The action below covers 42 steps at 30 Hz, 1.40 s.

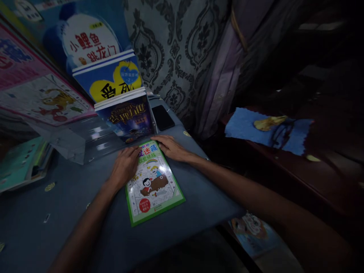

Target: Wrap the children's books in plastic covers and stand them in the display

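Observation:
A thin children's book (159, 185) with a green border and a cartoon cover lies flat on the grey-blue table. My left hand (125, 167) rests along its upper left edge, fingers stretched forward and partly over the cover. At the upper right corner, my right hand (170, 147) lies with its fingers extended toward the top edge. Neither hand is wrapped around the book. Just beyond them stands a dark blue book (131, 121), in front of a blue and yellow book (113, 81).
A clear plastic rack (96, 138) holds the upright books. A black phone (163, 116) lies to their right. Stacked books (22, 163) sit at the left. Patterned curtain (176, 49) hangs behind. Across a gap on the right, a blue cloth (244, 123) covers part of a dark red surface.

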### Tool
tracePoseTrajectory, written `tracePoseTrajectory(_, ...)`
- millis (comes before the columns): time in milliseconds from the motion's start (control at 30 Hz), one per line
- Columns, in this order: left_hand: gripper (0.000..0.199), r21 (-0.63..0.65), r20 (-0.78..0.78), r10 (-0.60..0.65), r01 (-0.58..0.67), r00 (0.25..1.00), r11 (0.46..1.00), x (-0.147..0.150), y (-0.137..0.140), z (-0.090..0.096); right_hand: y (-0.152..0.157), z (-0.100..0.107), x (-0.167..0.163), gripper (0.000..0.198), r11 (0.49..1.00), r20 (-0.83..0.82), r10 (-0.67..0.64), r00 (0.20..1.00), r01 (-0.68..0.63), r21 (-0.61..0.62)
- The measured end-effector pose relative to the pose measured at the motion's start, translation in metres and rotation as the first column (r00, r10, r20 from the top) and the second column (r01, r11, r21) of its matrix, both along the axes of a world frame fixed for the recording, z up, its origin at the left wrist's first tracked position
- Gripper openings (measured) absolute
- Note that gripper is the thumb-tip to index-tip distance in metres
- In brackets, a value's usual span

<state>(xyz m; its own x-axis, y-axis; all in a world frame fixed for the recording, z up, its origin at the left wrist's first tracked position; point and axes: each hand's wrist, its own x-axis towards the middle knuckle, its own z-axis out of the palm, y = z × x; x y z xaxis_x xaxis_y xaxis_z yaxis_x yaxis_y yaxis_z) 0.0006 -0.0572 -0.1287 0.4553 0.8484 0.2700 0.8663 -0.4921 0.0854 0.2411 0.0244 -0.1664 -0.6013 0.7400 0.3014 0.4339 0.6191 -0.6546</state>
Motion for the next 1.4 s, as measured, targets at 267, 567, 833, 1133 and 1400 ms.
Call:
tracePoseTrajectory(267, 0.042, -0.054, -0.06, -0.047, 0.044, 0.997, 0.998, 0.033, 0.025, 0.001, 0.002, 0.004, 0.002, 0.054, 0.998, -0.033, 0.009, 0.999, -0.011, -0.058)
tracePoseTrajectory(567, 0.047, -0.077, -0.019, -0.11, 0.108, 0.994, 0.991, 0.048, 0.026, -0.001, 0.003, 0.0, 0.002, 0.055, 0.999, -0.05, 0.012, 0.999, -0.015, -0.049)
tracePoseTrajectory(833, 0.038, -0.083, 0.01, -0.063, 0.063, 0.998, 0.995, 0.047, 0.001, -0.001, 0.003, -0.007, 0.001, 0.052, 1.0, -0.042, 0.006, 0.999, -0.005, 0.025)
tracePoseTrajectory(1133, 0.036, -0.03, 0.07, -0.18, 0.182, 0.981, 0.983, 0.013, -0.014, -0.005, -0.017, 0.011, 0.0, 0.037, 0.995, -0.118, -0.099, 0.988, 0.102, 0.017)
tracePoseTrajectory(1400, 0.029, -0.083, -0.202, -0.03, 0.013, 0.979, 0.996, 0.026, -0.039, 0.028, -0.038, 0.021, 0.007, 0.035, 0.962, -0.188, -0.136, 0.973, 0.084, -0.261)
